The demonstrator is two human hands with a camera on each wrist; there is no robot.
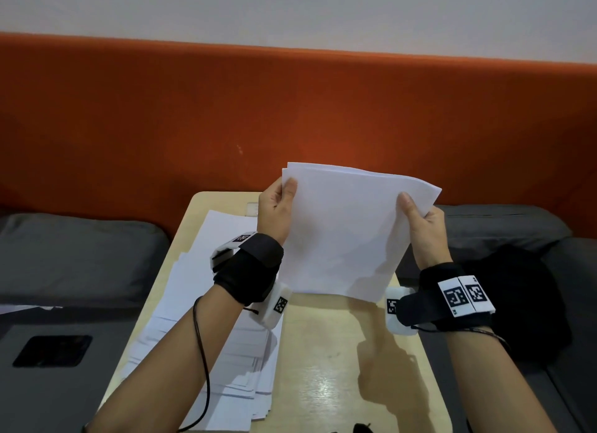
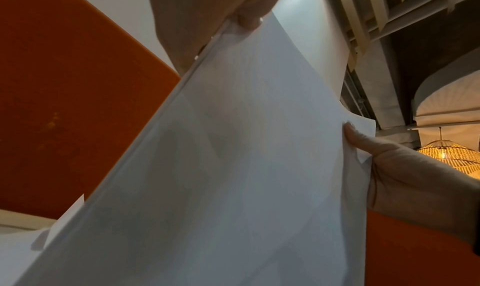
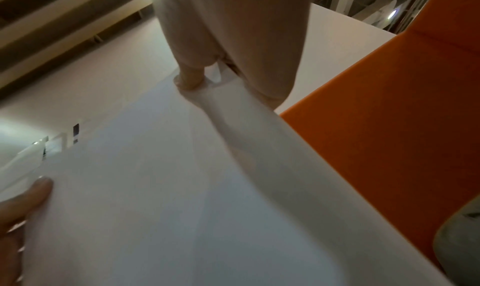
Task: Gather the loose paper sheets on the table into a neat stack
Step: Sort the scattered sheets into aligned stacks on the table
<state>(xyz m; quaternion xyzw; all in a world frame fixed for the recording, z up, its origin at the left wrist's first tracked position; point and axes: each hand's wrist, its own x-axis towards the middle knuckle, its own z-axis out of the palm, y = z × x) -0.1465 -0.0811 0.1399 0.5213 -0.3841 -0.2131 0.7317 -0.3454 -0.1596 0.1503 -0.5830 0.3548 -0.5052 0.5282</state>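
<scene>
A bundle of sheets (image 1: 349,232) is held upright over the bench (image 1: 339,352), bottom edge at or just above the top; contact can't be confirmed. It is pinched at both side edges: left hand (image 1: 274,209) with thumb on the near face and fingers behind, right hand (image 1: 423,225) the same way on the right edge. Each grip is clenched on the bundle.

The upright two-sided hold looks chosen for jogging: with the edges pinched loosely enough, the sheets can be tapped down on the bench and squared. The top edges aren't flush yet; a slight offset between sheets is seen at the far left corner, and in the left wrist view a stray corner sticks out by the right thumb.

A fanned spread of loose sheets (image 1: 206,303) lies on the left half of the bench, partly under the left forearm, overlapping in steps and overhanging the near left edge. The right half was probably kept bare as a tapping spot.

Judged as mid-task: one batch collected, most paper not yet gathered.
</scene>
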